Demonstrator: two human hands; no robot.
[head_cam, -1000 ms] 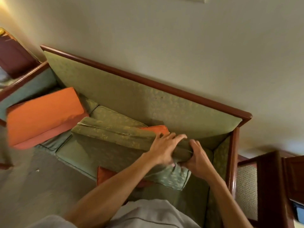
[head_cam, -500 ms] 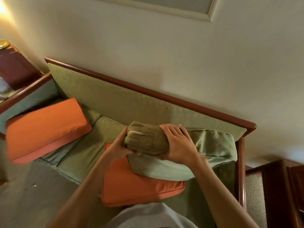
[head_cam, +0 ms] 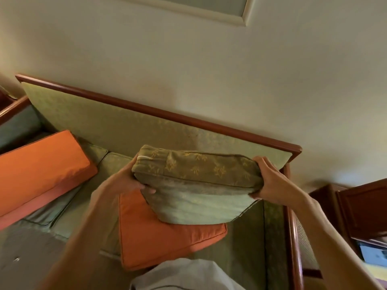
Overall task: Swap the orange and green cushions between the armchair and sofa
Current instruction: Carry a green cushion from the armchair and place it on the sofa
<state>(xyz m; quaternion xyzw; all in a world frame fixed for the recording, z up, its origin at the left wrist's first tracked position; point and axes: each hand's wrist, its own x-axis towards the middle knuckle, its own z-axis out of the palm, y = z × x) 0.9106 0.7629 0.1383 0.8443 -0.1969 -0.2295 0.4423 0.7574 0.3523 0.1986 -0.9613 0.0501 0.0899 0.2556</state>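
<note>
I hold a thick green patterned cushion (head_cam: 199,185) in the air above the sofa's right seat. My left hand (head_cam: 125,181) grips its left end and my right hand (head_cam: 270,181) grips its right end. Under it an orange cushion (head_cam: 163,241) lies flat on the sofa seat (head_cam: 88,201), partly hidden by the green one. A second orange cushion (head_cam: 39,172) leans at the sofa's left end. The sofa has a green patterned back (head_cam: 117,126) with a dark wooden rail on top.
A wooden side arm with a cane panel (head_cam: 297,237) closes the sofa's right end. Dark wooden furniture (head_cam: 360,210) stands to the right of it. Another wooden-framed seat (head_cam: 14,120) adjoins on the far left. A framed picture (head_cam: 209,9) hangs on the wall above.
The green cushion has come up off the seat and turned side-on between my hands. My hands have moved apart to its two ends. The orange cushion beneath is now uncovered.
</note>
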